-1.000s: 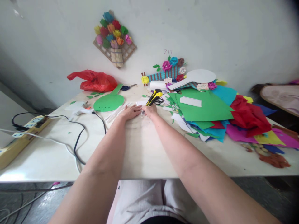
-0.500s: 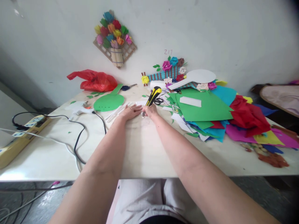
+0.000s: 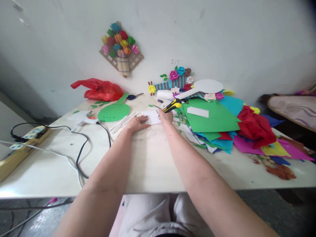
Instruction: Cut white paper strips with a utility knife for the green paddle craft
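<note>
My right hand point(image 3: 167, 117) is closed around a yellow and black utility knife point(image 3: 174, 104), whose handle tilts up to the right. The hand stands at the right edge of a small white sheet point(image 3: 153, 116). My left hand point(image 3: 137, 123) lies with fingers stretched at the sheet's left side, its fingertips touching it or the table just there. Thin white strips point(image 3: 121, 123) lie beside the left hand, partly hidden by it. A green round fan-shaped piece point(image 3: 114, 113) rests farther left.
At the left are a white glue gun point(image 3: 86, 121), its black cord and a yellow power strip point(image 3: 26, 144). A red plastic bag point(image 3: 103, 90) and dark-handled scissors point(image 3: 132, 96) lie at the back. Coloured sheets, with a green sheet point(image 3: 212, 115) on top, pile up at the right.
My right hand has moved right with the utility knife, which now leans farther right. A gap has opened between my hands, baring the small white sheet. The view has shifted slightly.
</note>
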{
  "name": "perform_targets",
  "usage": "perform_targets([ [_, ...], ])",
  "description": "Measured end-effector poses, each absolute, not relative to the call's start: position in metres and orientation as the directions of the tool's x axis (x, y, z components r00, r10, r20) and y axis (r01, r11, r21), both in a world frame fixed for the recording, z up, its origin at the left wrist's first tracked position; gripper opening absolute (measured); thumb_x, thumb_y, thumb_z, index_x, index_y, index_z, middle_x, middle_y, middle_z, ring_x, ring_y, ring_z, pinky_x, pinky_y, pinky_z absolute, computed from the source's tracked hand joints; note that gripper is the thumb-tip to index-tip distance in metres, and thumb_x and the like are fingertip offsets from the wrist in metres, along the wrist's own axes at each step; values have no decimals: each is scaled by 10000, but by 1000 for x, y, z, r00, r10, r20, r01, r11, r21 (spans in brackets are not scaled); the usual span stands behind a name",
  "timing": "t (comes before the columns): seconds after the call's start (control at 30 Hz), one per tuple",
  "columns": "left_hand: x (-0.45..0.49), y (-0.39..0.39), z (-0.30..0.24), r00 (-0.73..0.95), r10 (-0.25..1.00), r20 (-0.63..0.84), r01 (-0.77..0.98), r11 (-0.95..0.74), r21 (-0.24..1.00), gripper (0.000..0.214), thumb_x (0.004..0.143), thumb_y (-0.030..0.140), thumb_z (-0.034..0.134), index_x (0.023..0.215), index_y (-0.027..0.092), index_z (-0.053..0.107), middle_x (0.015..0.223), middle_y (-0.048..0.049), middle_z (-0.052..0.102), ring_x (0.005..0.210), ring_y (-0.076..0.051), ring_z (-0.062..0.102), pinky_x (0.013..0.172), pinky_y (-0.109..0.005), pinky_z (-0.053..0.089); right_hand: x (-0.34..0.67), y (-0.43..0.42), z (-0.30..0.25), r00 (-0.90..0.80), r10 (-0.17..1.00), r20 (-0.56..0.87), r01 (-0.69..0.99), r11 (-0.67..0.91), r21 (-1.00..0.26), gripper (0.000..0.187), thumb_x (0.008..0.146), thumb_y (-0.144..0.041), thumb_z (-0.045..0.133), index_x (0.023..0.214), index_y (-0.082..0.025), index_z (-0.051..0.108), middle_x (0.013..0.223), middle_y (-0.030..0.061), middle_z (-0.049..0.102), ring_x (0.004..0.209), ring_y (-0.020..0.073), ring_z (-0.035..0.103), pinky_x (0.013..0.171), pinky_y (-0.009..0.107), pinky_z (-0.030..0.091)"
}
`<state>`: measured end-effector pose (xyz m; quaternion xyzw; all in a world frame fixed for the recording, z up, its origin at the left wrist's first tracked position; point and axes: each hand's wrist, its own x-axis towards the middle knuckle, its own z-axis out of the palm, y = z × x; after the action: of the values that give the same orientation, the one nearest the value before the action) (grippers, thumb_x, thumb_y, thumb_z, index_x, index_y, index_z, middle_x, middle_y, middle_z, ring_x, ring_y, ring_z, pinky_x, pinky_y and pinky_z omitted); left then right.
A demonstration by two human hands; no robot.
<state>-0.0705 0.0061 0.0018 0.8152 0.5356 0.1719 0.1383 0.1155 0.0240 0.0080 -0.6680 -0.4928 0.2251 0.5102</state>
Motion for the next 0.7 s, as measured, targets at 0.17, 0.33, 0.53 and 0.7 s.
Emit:
perform_targets([
  [0.17, -76, 4, 1, 250, 955, 157, 836, -295, 463, 624, 755, 507, 686, 1317, 236, 666, 1064, -8, 759, 1007, -234, 675, 915, -280, 474, 127, 13, 9, 309, 882, 357, 739, 14, -674, 256, 879, -289, 529, 1046, -233, 716, 981, 85, 731, 979, 247, 659, 838, 330, 498],
  [0.33, -75, -3, 5, 187, 968, 165, 838, -245, 488, 631, 719, 480, 737, 1288, 211, 689, 715, 46, 674, 712, -164, 622, 668, -227, 447, 136, 1, 11, 64, 883, 466, 906, 144, -397, 280, 910, -203, 492, 1106, -246, 688, 1102, 99, 706, 1095, 258, 569, 882, 328, 441],
  [0.53, -75, -4, 3, 160, 968, 193, 797, -242, 554, 598, 699, 460, 753, 1229, 184, 724, 937, -16, 745, 822, -190, 667, 758, -236, 485, 149, 3, 14, 6, 938, 345, 960, 92, -265, 307, 936, -206, 462, 1145, -253, 682, 1124, 102, 697, 1104, 259, 557, 869, 328, 413],
  [0.7, -74, -6, 4, 155, 957, 245, 863, -252, 439, 538, 755, 373, 681, 1271, 222, 693, 1228, -49, 703, 1093, -237, 649, 958, -278, 473, 153, 8, 11, -60, 948, 312, 975, 123, -186, 285, 907, -227, 550, 1149, -276, 692, 1103, 88, 699, 1106, 246, 562, 913, 324, 396],
])
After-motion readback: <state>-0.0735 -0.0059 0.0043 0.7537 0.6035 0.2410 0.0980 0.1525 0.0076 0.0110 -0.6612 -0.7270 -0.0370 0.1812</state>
